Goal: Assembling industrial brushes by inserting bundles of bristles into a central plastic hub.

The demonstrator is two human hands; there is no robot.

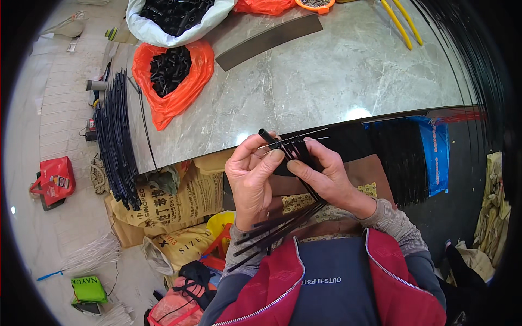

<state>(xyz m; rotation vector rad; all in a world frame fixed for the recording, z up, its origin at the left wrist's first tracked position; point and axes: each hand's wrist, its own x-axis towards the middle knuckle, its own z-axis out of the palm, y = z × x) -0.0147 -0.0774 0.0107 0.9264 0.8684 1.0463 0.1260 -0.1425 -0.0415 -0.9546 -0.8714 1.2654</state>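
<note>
- My left hand (251,176) pinches a short black tube (268,137) at the marble table (326,81) edge.
- My right hand (326,174) grips a bundle of thin black rods (283,225).
- An orange bag (173,98) holds more tubes.

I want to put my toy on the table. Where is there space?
The grey table is bare in the middle and right, between the dark flat strip, the yellow rods and the near edge. The left end is crowded: orange bag, white bag, black rod bundle.
</note>
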